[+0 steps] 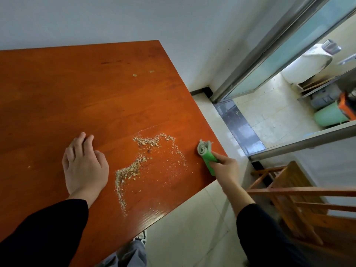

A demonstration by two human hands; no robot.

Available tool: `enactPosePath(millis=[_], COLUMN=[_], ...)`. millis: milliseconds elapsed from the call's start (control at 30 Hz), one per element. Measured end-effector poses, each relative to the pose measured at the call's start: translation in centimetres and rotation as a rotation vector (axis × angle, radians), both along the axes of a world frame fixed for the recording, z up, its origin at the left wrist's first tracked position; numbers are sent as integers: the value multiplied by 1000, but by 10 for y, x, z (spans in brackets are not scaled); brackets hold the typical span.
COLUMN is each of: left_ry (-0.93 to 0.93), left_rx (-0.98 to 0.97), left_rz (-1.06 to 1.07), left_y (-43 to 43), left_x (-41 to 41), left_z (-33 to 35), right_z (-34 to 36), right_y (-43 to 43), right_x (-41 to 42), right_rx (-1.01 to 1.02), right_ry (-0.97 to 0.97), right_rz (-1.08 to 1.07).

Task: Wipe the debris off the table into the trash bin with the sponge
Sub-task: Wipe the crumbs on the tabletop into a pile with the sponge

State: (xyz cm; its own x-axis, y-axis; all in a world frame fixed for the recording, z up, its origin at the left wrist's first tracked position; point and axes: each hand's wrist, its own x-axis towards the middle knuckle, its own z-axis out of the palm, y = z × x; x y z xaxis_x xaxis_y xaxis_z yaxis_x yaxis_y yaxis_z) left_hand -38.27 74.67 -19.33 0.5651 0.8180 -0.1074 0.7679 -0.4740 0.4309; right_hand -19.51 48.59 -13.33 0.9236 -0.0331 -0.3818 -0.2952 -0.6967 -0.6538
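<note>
Pale crumbly debris [134,168] lies in a curved trail on the reddish wooden table [77,97], near its right corner. Two small greenish bits [134,75] sit farther back. My right hand [226,167] grips a green sponge [207,156] with a grey face, its end pressed on the table close to the right edge, to the right of the debris. My left hand [84,164] rests flat on the table to the left of the debris, fingers straight. No trash bin shows beside the table.
A wooden chair [300,205] stands on the tiled floor right of the table. Beyond a glass sliding door [279,54] are a white sack [306,64] and a pale green bucket [329,114]. A white wall runs behind the table.
</note>
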Motion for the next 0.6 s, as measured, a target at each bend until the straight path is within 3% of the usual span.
enactPosePath(millis=[167,267,333,433,600], left_ry=[-28,-26,-21,-3,10], left_rx=[1,-1,-6,-9,-14], left_rz=[-5,-3,-4,-1,-5], left_y=[-1,-1,-1,1,1], left_x=[-1,-1,0,-1,-1], left_z=[1,2,3,0,-1], right_z=[-5,0,11,18,-1], right_y=[19,21,23,32,59], right_x=[-47,-55,-45,-5,61], right_rx=[-25,18,137,246,147], right_ry=[6,191,286,170,-7], right_rz=[241,324,290,104,-22])
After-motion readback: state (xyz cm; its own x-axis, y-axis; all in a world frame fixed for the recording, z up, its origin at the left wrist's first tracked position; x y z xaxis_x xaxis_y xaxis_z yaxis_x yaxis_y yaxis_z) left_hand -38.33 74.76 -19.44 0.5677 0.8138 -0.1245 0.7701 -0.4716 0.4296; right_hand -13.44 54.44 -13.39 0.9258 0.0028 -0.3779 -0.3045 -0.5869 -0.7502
